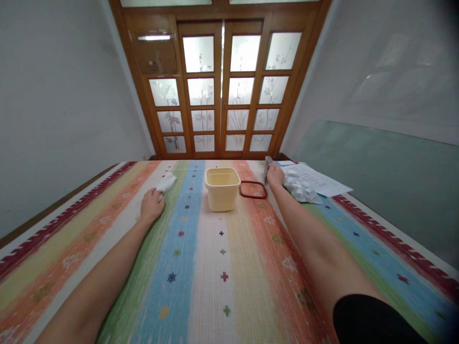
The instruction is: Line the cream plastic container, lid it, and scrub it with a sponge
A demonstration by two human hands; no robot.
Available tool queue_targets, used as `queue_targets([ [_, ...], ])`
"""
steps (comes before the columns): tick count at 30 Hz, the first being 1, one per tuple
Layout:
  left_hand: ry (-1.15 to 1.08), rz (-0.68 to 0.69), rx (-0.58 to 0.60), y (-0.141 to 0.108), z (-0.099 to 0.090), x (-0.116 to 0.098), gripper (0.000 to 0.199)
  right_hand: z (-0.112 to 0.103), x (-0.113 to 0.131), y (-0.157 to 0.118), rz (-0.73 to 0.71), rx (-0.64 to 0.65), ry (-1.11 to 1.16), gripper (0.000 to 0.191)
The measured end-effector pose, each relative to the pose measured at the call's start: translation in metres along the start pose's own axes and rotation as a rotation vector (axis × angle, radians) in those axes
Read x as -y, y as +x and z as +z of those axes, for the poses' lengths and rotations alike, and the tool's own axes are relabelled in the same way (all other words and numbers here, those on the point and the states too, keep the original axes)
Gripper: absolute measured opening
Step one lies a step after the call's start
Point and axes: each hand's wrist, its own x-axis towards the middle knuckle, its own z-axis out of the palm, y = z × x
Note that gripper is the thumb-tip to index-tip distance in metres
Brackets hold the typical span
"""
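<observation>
On the left of the table, my left hand (152, 205) has its fingers curled at the near end of a small white crumpled piece (167, 182), which looks like tissue or thin plastic. My right hand (275, 175) is closed on a grey, flat-looking thing (267, 166) held upright at the far right; its kind is not clear. Between the hands stands an open cream plastic container (222, 197), upright. Beside it a reddish-brown rounded-square ring (241, 189) lies flat, just left of my right hand.
A crumpled clear-white plastic bag (303, 187) lies right of my right hand, against printed paper sheets (324, 179). A striped, patterned tablecloth (201, 286) covers the table. Wooden doors with frosted panes (224, 91) stand beyond, and a pale green panel (376, 177) leans at right.
</observation>
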Motion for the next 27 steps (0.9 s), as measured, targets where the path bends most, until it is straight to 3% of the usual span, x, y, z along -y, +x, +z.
queue_targets([
  [4, 0.004, 0.002, 0.135, 0.003, 0.006, 0.003, 0.043, -0.016, 0.045, -0.008, -0.071, -0.172, 0.470, 0.062],
  [7, 0.026, 0.026, 0.150, 0.001, 0.006, 0.001, 0.043, -0.032, 0.101, -0.048, -0.222, -0.098, 0.807, 0.063],
  [10, 0.014, 0.043, 0.150, -0.002, 0.002, 0.000, 0.043, -0.049, 0.164, -0.103, -0.426, -0.019, 0.976, 0.058],
  [13, -0.008, 0.054, 0.157, -0.005, -0.002, 0.001, 0.042, -0.049, 0.218, -0.159, -0.509, 0.175, 1.157, 0.056],
  [16, -0.019, 0.061, 0.152, -0.006, -0.004, 0.003, 0.041, -0.017, 0.251, -0.209, -0.468, 0.418, 1.292, 0.054],
  [20, -0.006, 0.052, 0.155, -0.005, -0.004, 0.003, 0.040, 0.049, 0.263, -0.250, -0.289, 0.608, 1.289, 0.051],
  [22, 0.002, 0.045, 0.156, -0.005, -0.004, 0.002, 0.039, 0.076, 0.263, -0.256, -0.253, 0.589, 1.215, 0.052],
  [27, 0.013, 0.043, 0.147, -0.006, -0.004, 0.000, 0.040, 0.104, 0.270, -0.251, -0.548, 0.326, 0.879, 0.051],
])
